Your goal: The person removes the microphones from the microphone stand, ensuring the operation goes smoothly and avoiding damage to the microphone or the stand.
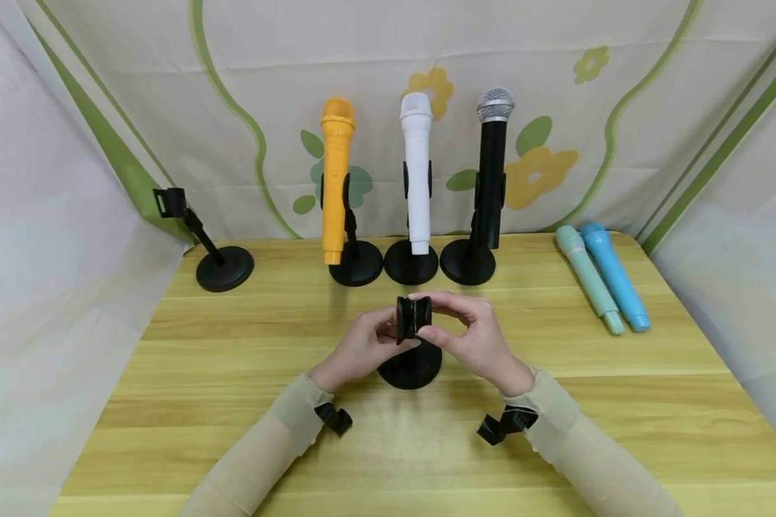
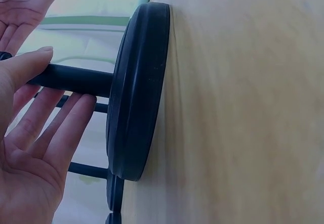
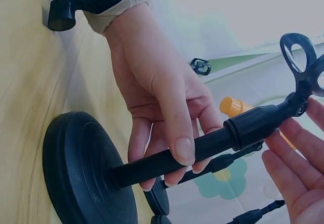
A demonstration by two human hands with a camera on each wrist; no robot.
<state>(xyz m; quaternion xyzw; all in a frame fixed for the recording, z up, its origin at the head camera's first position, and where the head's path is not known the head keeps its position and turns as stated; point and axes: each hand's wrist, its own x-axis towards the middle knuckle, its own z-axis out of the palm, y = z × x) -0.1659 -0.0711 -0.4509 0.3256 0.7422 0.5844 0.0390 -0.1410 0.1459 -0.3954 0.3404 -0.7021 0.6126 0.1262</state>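
A black desktop microphone stand [image 1: 410, 370] stands upright on its round base before me. My left hand [image 1: 362, 343] holds its pole [image 3: 172, 161] between thumb and fingers, a little above the base. Higher up, my right hand [image 1: 481, 341] has its thumb and fingertips on either side of the clip [image 1: 414, 318] at the top. The right wrist view shows the clip's two curved prongs [image 3: 298, 57], with nothing between them, and the right fingers near the joint below. In the left wrist view the base [image 2: 139, 92] sits flat on the table.
Behind, three matching stands hold an orange microphone [image 1: 338, 179], a white microphone [image 1: 417, 172] and a black microphone [image 1: 493, 172] with a silver head. Another stand [image 1: 223, 267] with a bare clip is at left. Green [image 1: 587, 276] and blue [image 1: 614, 276] microphones lie at right on the wooden table [image 1: 233, 373].
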